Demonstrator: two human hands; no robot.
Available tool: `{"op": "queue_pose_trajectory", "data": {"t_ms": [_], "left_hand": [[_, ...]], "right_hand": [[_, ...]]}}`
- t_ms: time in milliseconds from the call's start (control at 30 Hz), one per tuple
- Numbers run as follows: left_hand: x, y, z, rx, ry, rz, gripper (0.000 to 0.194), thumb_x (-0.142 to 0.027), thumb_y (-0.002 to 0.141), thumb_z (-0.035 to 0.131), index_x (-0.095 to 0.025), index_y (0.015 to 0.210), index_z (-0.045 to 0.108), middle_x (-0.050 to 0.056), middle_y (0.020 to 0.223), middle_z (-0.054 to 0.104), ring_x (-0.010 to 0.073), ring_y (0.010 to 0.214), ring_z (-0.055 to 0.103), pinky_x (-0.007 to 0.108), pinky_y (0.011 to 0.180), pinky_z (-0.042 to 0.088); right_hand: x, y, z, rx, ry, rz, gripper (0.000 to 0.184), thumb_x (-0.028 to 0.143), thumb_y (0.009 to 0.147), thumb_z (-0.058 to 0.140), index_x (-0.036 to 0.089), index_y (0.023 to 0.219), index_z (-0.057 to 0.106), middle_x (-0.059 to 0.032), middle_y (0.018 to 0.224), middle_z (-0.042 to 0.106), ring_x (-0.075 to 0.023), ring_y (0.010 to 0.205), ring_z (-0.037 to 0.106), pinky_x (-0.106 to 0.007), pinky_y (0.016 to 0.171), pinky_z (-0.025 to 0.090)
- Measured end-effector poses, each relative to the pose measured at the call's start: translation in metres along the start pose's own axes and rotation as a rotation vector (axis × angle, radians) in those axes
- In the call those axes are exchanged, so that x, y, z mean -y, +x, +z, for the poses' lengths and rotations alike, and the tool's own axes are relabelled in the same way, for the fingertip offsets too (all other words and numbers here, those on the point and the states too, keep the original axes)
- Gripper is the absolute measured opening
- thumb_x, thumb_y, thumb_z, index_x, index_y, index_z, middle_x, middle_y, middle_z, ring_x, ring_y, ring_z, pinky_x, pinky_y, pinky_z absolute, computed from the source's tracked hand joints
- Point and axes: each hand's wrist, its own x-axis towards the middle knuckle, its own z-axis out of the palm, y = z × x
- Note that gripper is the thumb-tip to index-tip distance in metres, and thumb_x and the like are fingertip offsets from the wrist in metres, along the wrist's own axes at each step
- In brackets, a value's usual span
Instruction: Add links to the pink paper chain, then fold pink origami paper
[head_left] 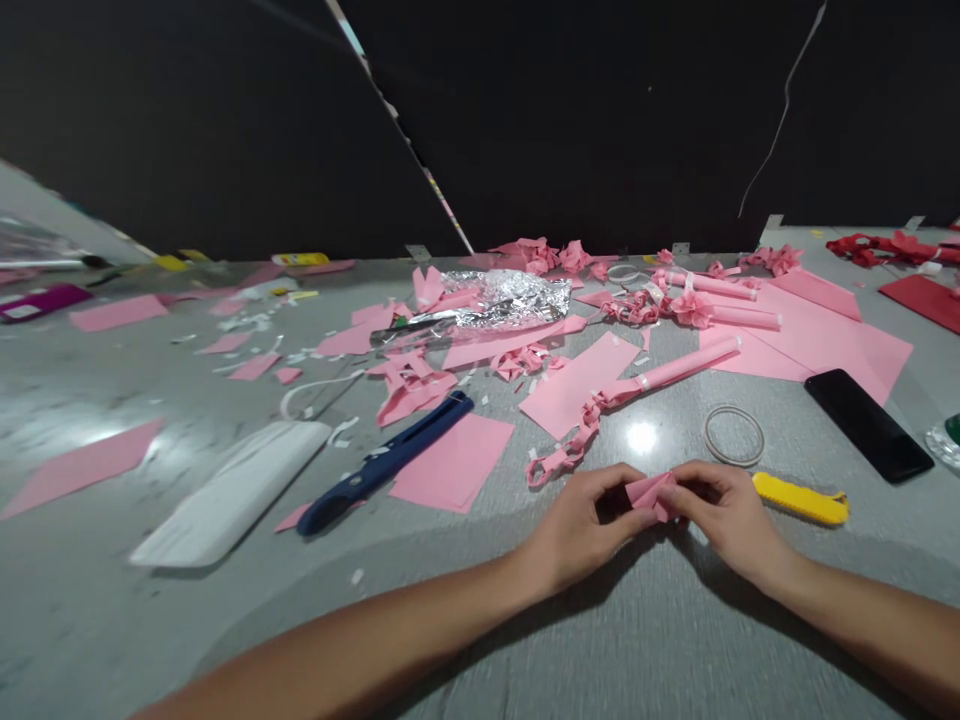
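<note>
A small folded piece of pink paper (651, 492) is pinched between my two hands, a little above the grey table. My left hand (589, 520) grips its left side with thumb and fingers. On its right side, my right hand (724, 515) presses it between thumb and forefinger; the other fingertips are partly hidden. Just behind the hands lies a rolled pink paper stick (686, 367) with a linked paper chain (574, 442) at its lower end. A yellow box cutter (801, 499) and a ring of white tape (734, 435) lie beside my right hand.
Dark blue scissors (386, 462) rest on pink sheets (469, 465) at left, near a white glue gun (232, 490). A black phone (868, 425) lies at right. Crumpled clear wrapping (514, 300), paper scraps and more pink rolls (742, 317) spread along a black partition (570, 130).
</note>
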Motion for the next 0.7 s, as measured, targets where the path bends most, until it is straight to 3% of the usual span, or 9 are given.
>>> {"op": "queue_pose_trajectory", "data": {"t_ms": [133,267,433,567,700], "left_hand": [[0.0023,0.0000,0.0019,-0.053,-0.035,0.032,0.053,-0.025,0.079,0.084,-0.020,0.130,0.069,0.004,0.094,0.077,0.0191,0.081,0.068,0.031,0.076,0.051],[0.0008,0.0009,0.0015,-0.037,-0.065,0.065,0.031,-0.028,0.089,0.073,-0.018,0.118,0.072,0.007,0.106,0.077,0.0220,0.094,0.070,0.035,0.086,0.054],[0.0001,0.0013,-0.0002,-0.050,-0.015,0.088,0.028,-0.030,0.091,0.070,-0.019,0.117,0.074,0.007,0.105,0.076,0.0225,0.095,0.069,0.035,0.086,0.052],[0.0004,0.0010,-0.0018,-0.049,-0.042,0.058,0.025,-0.032,0.093,0.065,-0.018,0.112,0.073,0.006,0.103,0.075,0.0217,0.093,0.067,0.035,0.086,0.051],[0.0007,0.0006,-0.0031,-0.023,-0.120,0.037,0.024,-0.038,0.093,0.068,-0.017,0.104,0.073,0.004,0.092,0.073,0.0193,0.085,0.065,0.031,0.077,0.049]], "right_hand": [[-0.0009,0.0011,-0.0014,-0.017,0.032,-0.008,0.026,0.044,0.088,0.076,0.019,0.087,0.083,-0.0054,0.077,0.076,-0.0188,0.069,0.067,-0.033,0.068,0.054],[0.0019,-0.0003,-0.0010,0.053,0.040,-0.031,0.032,0.048,0.092,0.073,0.017,0.092,0.083,-0.0057,0.080,0.075,-0.0182,0.070,0.065,-0.032,0.067,0.052],[0.0048,-0.0028,0.0005,0.122,-0.044,-0.007,0.029,0.044,0.091,0.077,0.016,0.097,0.080,-0.0050,0.081,0.075,-0.0177,0.070,0.064,-0.030,0.066,0.049],[0.0016,-0.0026,-0.0008,0.151,-0.091,-0.075,0.021,0.034,0.096,0.068,0.018,0.101,0.080,-0.0051,0.088,0.076,-0.0190,0.078,0.066,-0.031,0.072,0.051],[-0.0033,-0.0017,-0.0022,0.168,-0.083,-0.098,0.024,0.034,0.097,0.064,0.018,0.091,0.081,-0.0036,0.079,0.074,-0.0181,0.073,0.064,-0.030,0.069,0.049]]}}
